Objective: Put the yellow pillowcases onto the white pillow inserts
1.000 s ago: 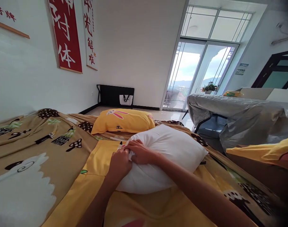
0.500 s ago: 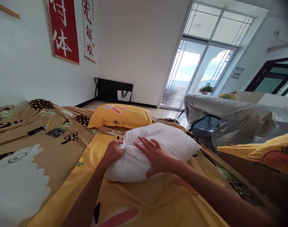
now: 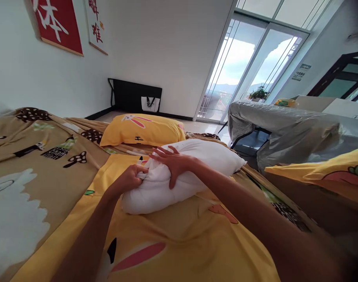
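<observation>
A bare white pillow [image 3: 202, 164] lies on a flat yellow pillowcase with a rabbit print [image 3: 179, 243] spread over the bed. My left hand [image 3: 131, 178] pinches a bunch of the pillow's fabric at its near left edge. My right hand [image 3: 173, 162] lies across the top of the pillow with its fingers spread, pressing down beside the left hand. Behind the white pillow rests a second pillow in a yellow rabbit-print case [image 3: 143, 131].
A tan blanket with sheep and mushroom prints [image 3: 34, 156] covers the bed to the left. At the right stands furniture under a grey plastic cover [image 3: 284, 129], with another yellow cloth [image 3: 328, 172] nearer. A glass balcony door [image 3: 240, 74] lies ahead; a black folded table [image 3: 131, 98] leans on the wall.
My right hand slid from the pillow's near side up onto its top beside the left hand. The left hand keeps its grip on the fabric. The view tilted down.
</observation>
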Demonstrator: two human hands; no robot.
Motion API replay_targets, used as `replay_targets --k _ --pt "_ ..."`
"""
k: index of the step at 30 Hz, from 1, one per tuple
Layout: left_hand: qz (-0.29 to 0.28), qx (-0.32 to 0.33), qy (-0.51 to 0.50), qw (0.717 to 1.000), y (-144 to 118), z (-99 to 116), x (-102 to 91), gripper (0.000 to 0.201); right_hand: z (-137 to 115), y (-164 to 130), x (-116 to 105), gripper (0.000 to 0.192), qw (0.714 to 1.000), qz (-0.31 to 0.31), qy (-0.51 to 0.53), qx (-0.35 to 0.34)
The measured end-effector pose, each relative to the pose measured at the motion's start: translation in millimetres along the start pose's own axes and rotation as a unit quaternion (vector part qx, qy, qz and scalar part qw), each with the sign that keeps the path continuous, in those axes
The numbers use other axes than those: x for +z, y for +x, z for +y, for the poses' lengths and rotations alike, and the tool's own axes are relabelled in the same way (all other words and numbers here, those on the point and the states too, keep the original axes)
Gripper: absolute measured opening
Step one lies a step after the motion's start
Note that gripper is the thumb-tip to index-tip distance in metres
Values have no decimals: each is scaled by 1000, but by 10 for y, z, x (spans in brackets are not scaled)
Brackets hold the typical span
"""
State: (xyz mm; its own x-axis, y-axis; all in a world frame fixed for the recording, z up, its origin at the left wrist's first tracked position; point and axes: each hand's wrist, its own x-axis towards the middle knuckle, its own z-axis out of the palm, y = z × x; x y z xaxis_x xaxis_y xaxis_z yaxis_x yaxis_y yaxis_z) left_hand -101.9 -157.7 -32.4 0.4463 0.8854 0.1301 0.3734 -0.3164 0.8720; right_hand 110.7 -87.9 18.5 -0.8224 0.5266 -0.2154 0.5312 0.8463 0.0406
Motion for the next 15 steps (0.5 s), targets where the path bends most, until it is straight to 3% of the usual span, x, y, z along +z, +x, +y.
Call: replay_targets --k 8,15 --pt "-14 -14 -21 1000 25 -189 26 29 104 150 119 135 999 -25 14 -42" --pt "3 3 -17 1000 17 -63 50 23 44 99 195 120 1000 -2 0 -1"
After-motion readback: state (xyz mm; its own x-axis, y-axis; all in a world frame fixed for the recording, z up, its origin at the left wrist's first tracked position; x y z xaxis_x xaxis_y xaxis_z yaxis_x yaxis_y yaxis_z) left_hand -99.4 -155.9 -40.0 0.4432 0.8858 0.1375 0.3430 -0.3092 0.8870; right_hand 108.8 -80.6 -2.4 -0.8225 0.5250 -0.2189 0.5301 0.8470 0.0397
